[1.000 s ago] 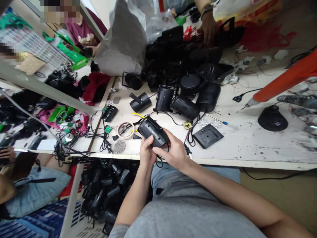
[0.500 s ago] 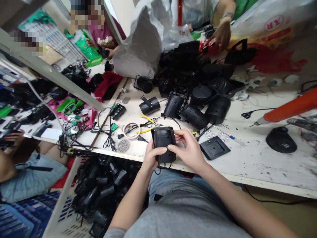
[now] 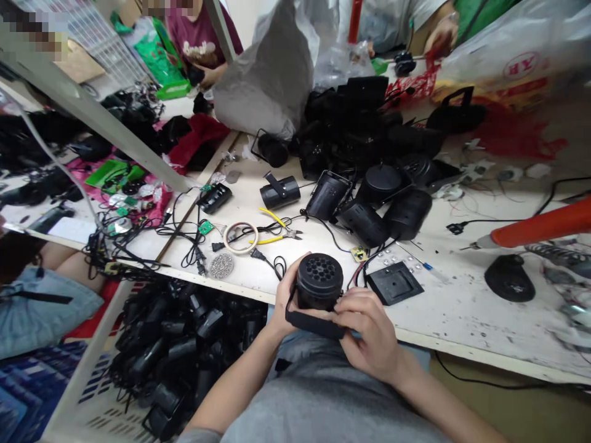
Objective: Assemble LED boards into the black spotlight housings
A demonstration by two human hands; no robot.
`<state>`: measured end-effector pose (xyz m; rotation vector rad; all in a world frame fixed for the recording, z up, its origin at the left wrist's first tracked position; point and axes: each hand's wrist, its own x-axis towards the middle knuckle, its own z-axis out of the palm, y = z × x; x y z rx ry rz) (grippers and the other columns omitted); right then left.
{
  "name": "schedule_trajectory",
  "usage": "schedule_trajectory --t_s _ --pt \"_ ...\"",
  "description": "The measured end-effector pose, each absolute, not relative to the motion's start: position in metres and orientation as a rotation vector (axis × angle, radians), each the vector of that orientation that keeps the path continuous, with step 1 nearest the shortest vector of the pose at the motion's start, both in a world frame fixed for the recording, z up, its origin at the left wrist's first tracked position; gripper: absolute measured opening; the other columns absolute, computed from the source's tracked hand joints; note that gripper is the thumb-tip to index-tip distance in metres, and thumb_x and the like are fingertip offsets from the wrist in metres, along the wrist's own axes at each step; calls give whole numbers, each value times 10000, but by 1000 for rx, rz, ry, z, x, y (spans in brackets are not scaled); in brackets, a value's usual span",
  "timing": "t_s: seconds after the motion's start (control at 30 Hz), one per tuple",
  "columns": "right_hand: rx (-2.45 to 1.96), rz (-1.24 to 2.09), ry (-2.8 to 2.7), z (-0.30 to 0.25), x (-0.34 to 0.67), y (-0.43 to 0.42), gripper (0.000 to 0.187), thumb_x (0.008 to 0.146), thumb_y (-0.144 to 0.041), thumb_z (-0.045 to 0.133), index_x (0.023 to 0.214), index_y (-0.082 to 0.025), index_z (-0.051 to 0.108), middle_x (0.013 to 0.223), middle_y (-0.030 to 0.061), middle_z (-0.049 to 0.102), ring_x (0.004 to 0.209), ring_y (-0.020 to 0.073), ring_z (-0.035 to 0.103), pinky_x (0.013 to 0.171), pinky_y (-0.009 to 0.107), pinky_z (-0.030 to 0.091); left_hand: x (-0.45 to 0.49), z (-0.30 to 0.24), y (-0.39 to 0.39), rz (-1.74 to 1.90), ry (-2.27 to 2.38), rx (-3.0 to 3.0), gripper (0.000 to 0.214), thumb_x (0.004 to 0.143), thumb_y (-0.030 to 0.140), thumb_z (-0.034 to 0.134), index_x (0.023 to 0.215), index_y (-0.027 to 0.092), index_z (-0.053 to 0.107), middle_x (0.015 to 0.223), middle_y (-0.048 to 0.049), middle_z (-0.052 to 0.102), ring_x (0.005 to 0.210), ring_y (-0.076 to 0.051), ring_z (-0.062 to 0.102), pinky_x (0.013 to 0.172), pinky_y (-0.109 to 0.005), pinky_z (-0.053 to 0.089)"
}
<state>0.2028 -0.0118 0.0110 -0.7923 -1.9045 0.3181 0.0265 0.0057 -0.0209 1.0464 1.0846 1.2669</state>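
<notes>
Turned lens-up since half a second ago, the black spotlight [image 3: 320, 280] is held clamped between the left hand [image 3: 285, 298] and right hand [image 3: 369, 332] at the table [image 3: 462, 307] edge, and is judged light, rigid and best gripped by its barrel, not the lens.

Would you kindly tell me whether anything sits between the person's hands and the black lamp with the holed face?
Nothing visible does. The left hand holds the lamp at its left side and the right hand holds its bracket from below, both touching it directly. A thin cord loops beside the left hand.
</notes>
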Motion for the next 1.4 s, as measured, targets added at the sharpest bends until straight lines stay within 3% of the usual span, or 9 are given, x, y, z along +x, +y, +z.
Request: schedule_trajectory --t_s 0.2,0.33,0.53,0.63,0.73,0.97,1.13,1.27,1.4 --pt "-954 347 -1832 0 205 -16 328 834 -81 608 1114 -240 549 1006 74 601 930 208 631 744 361 581 21 -16 3 1263 1098 1121 1002 394 276 989 1327 222 626 1282 -102 687 1205 -341 640 1117 -463 459" --pt "-1035 427 -1779 -6 207 -15 528 870 -186 636 1364 -260 464 1271 149 579 1194 292 602 921 501 582 23 -14 7 1249 1142 1167 957 443 329 986 1328 230 633 1332 -120 665 1273 -361 596 1155 -488 419" --pt "-901 1185 -1620 4 223 -7 538 985 -377 521 1506 -321 397 1517 123 502 1351 283 568 1045 457 566 18 -22 9 1264 1025 1092 1021 379 319 997 1326 213 629 1304 -126 678 1263 -376 603 1163 -511 401" --pt "-1040 1236 -1607 14 221 5 693 877 -558 659 1485 -285 470 1505 129 535 1356 330 562 1080 500 534 20 -21 6 1228 1037 1082 1012 361 266 995 1310 216 648 1310 -128 677 1271 -386 596 1180 -528 377" --pt "-1255 1092 -1740 21 210 13 915 678 -528 850 1472 -234 505 1420 137 620 1291 352 613 1096 535 510 23 -16 3 1257 1065 1090 950 374 240 980 1275 237 681 1307 -107 683 1268 -381 598 1168 -516 404" --pt "-1155 940 -1709 28 198 16 684 704 -529 815 1288 -209 654 1174 76 758 1039 280 737 925 375 604 25 -11 5 1255 1118 1170 933 363 234 972 1256 221 702 1318 -86 688 1291 -394 580 1209 -529 352" --pt "-1254 1227 -1552 18 212 35 627 805 -686 662 1221 -219 704 1111 72 775 1021 285 741 905 407 610 37 -6 9 1221 1088 1051 856 509 319 952 1306 204 663 1336 -105 677 1313 -366 575 1185 -474 396" --pt "-1113 1338 -1522 8 226 33 825 822 -826 495 1410 -256 594 1465 109 592 1363 319 559 1113 496 489 41 -2 11 1274 1127 1079 905 479 327 958 1315 186 643 1327 -119 678 1292 -360 587 1149 -456 431" --pt "-1033 1330 -1614 -2 228 16 1156 633 -818 707 1579 -266 336 1636 150 356 1475 353 413 1138 507 470 41 2 11 1230 1224 1016 890 436 265 958 1271 209 656 1202 -72 727 1165 -329 645 1056 -436 493"
